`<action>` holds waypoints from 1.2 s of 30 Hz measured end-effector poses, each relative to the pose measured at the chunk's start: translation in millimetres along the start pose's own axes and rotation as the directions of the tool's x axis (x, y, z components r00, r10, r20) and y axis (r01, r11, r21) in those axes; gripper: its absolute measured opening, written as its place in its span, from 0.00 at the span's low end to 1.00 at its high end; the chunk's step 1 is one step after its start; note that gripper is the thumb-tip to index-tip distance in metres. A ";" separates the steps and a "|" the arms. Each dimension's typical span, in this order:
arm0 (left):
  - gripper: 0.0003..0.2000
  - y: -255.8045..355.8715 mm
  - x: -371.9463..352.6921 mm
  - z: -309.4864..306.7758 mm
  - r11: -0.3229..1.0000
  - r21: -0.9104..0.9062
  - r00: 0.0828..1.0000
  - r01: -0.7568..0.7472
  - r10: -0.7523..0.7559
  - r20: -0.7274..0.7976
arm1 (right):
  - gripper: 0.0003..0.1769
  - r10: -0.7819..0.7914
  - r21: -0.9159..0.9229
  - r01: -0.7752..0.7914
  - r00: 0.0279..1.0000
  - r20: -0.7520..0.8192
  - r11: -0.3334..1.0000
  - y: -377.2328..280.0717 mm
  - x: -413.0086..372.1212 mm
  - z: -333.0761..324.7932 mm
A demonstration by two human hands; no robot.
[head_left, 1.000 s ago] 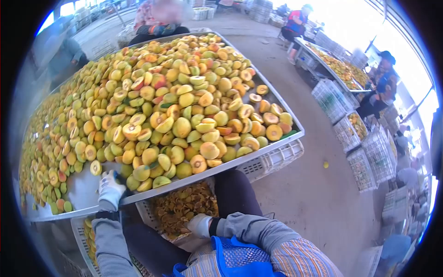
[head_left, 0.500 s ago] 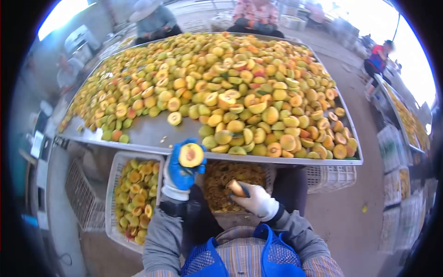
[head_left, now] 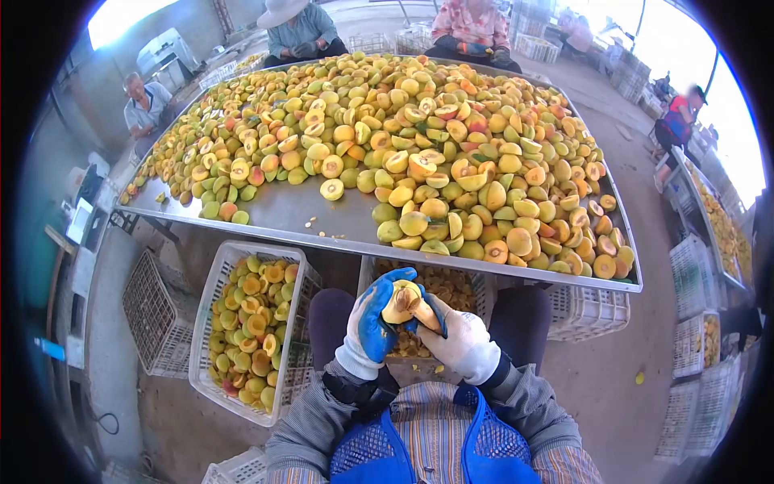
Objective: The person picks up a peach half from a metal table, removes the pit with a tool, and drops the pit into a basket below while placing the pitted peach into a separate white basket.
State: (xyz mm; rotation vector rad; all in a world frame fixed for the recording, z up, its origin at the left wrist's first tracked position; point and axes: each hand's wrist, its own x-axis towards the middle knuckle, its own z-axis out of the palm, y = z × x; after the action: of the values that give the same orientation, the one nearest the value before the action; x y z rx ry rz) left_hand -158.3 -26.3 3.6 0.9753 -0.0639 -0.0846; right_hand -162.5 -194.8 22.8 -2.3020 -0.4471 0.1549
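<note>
My left hand (head_left: 376, 316), in a blue-coated glove, is closed round a peach half (head_left: 397, 306), its cut face turned up. In a white glove, my right hand (head_left: 461, 339) grips a short pitting tool with a wooden handle (head_left: 425, 313). The tool's working end meets the cut face at the stone; its tip is hidden in the fruit. Both hands are close together above a crate of brownish peach scraps (head_left: 448, 292), between my knees. Ahead, a metal table (head_left: 282, 211) bears a large heap of halved peaches (head_left: 451, 153).
A white crate (head_left: 211, 298) filled with peach halves stands left of my legs. Another crate (head_left: 151, 310) lies tilted farther left. More crates (head_left: 588, 310) are under the table's right side. Several people sit or stand around, with a second fruit-laden table (head_left: 717, 214) at right.
My left hand has come down and right with the peach half, off the table's edge. My right hand has brought the tool up to the fruit. The view has shifted slightly.
</note>
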 end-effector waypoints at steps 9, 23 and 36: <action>0.20 -2.8 -7.5 6.4 1.000 0.014 0.999 -0.015 0.015 -0.031 | 0.31 -0.041 0.053 0.043 0.998 -0.039 0.998 7.5 -4.6 -2.5; 0.22 -9.7 -16.3 30.4 0.931 0.296 0.969 -0.214 0.241 -0.056 | 0.17 0.144 0.931 -0.345 0.934 0.328 0.121 3.3 11.8 16.5; 0.20 -9.9 -9.8 22.2 0.888 0.423 0.962 -0.179 0.248 -0.116 | 0.28 0.094 0.512 -0.030 0.991 -0.099 0.858 11.7 1.5 4.1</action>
State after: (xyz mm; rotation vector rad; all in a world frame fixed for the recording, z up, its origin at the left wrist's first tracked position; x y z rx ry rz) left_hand -170.5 -49.1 7.7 1.3869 -0.0353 0.2250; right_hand -159.0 -199.0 11.5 -1.7878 -0.2313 0.1443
